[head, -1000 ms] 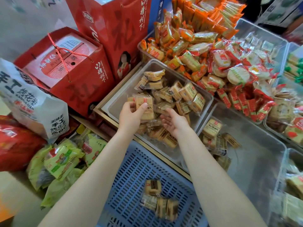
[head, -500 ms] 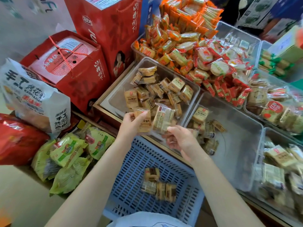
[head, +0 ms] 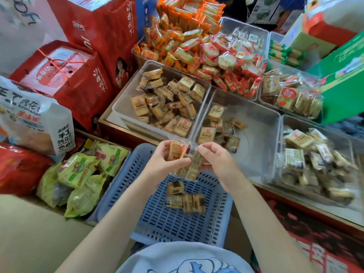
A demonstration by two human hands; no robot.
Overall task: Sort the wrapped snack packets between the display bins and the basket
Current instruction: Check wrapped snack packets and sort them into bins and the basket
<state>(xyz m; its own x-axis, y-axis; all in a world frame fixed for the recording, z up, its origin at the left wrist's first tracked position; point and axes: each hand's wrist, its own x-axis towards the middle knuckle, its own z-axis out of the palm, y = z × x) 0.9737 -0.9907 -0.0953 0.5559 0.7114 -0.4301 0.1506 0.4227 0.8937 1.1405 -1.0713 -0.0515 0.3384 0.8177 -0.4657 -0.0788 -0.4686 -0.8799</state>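
Red-edged counter (head: 126, 134), clear display bins (head: 262, 123) (packets inside)

Tan wrapped snack packets (head: 184, 154) are held tilted above the blue slotted basket (head: 157, 219), where four more packets (head: 184, 198) lie, just before two clear bins (head: 120, 107) of the same.

one wide-angle view from the person's head, facing forward and steeply down. the blue basket (head: 161, 219) lies close below at centre, both forearms reach in from the bottom edge, and the clear display bins (head: 122, 107) sit farther ahead, bending toward the edges.
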